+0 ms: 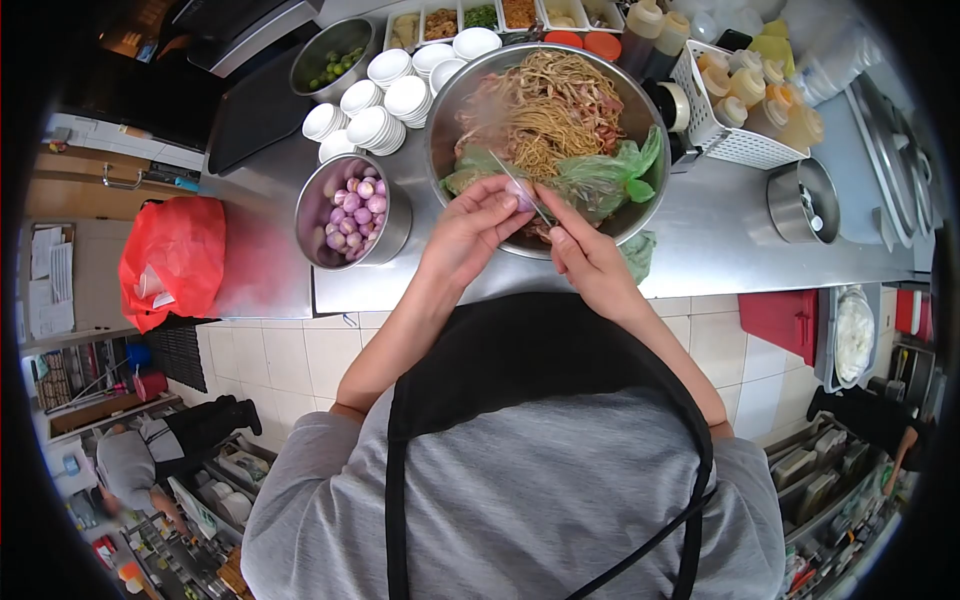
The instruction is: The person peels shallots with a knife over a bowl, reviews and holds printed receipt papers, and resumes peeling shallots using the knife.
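Observation:
My left hand (pixel 472 225) is closed around a peeled purple shallot (pixel 519 196). In my right hand (pixel 588 255) is a small knife (pixel 543 212), its thin blade crossing the shallot and pointing up and left. Both hands are above the near rim of a large steel bowl (pixel 437 165). The bowl holds tan stringy strands (pixel 555 110), reddish scraps (pixel 490 95) and a green plastic bag (pixel 620 180). To the left, a steel pot (pixel 307 225) is partly filled with purple-white shallots (pixel 350 215).
White cup stacks (pixel 375 128) and a bowl of green limes (pixel 305 75) stand behind the pot. A red bag (pixel 175 255) hangs at far left. On the right are a white bottle basket (pixel 745 148) and a steel container (pixel 800 200). People stand at both lower sides.

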A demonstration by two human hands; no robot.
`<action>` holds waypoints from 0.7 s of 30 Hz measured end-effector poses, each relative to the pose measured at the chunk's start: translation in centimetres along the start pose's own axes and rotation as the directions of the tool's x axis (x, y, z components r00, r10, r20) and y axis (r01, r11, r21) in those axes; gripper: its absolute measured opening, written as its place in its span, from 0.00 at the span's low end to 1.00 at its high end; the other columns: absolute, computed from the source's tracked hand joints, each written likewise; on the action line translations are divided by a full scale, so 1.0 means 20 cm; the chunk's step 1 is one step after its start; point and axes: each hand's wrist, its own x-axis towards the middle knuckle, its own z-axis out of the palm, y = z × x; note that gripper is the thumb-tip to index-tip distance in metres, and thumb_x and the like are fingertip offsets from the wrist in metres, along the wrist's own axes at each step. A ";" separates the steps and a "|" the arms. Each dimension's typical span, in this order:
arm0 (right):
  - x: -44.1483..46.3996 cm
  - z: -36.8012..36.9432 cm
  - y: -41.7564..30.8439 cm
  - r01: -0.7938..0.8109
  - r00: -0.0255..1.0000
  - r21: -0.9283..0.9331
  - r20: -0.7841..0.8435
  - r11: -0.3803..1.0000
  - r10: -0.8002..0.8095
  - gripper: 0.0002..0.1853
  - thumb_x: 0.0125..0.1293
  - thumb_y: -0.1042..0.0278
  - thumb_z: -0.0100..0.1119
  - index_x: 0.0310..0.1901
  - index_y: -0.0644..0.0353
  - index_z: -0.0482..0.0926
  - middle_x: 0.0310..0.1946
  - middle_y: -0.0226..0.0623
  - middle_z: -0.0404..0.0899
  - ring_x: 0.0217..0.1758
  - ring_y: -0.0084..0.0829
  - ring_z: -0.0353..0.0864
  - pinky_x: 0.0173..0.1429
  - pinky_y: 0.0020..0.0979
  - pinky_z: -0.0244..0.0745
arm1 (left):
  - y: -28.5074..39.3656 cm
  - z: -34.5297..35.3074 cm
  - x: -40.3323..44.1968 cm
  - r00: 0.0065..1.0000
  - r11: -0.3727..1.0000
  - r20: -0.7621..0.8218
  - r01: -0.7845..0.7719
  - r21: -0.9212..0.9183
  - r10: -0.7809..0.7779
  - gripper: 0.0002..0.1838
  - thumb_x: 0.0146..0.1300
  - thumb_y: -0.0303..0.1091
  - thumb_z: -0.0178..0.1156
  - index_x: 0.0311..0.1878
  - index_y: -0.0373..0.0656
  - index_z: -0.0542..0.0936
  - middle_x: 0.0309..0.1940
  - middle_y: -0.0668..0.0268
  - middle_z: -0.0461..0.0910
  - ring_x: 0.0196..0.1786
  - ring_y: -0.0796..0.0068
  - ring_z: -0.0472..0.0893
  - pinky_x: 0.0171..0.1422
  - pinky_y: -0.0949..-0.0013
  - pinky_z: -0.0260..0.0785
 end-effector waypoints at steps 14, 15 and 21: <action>0.00 -0.06 -0.03 -0.096 0.990 0.120 -0.094 0.988 0.108 0.19 0.67 0.68 0.41 0.60 0.53 0.64 0.23 0.25 0.63 0.25 0.16 0.59 0.32 0.19 0.61 | 0.05 0.00 -0.02 0.997 0.999 0.071 0.021 0.049 -0.025 0.19 0.59 0.29 0.55 0.53 0.34 0.68 0.48 0.59 0.73 0.51 0.69 0.73 0.60 0.65 0.64; 0.00 -0.07 -0.01 -0.094 0.991 0.082 -0.091 0.992 0.102 0.20 0.68 0.67 0.40 0.62 0.51 0.62 0.21 0.23 0.61 0.22 0.14 0.57 0.27 0.17 0.58 | 0.07 -0.02 -0.03 0.997 0.999 0.071 0.020 0.050 -0.023 0.19 0.59 0.29 0.55 0.53 0.34 0.68 0.48 0.59 0.73 0.51 0.69 0.73 0.60 0.65 0.64; -0.03 -0.11 0.04 -0.158 0.985 0.019 -0.065 0.987 0.158 0.20 0.68 0.67 0.41 0.61 0.53 0.63 0.20 0.25 0.62 0.24 0.17 0.60 0.31 0.19 0.62 | 0.37 -0.32 -0.14 0.894 0.862 -0.166 -0.329 0.387 0.416 0.17 0.59 0.27 0.54 0.52 0.34 0.71 0.46 0.60 0.75 0.48 0.70 0.75 0.55 0.68 0.67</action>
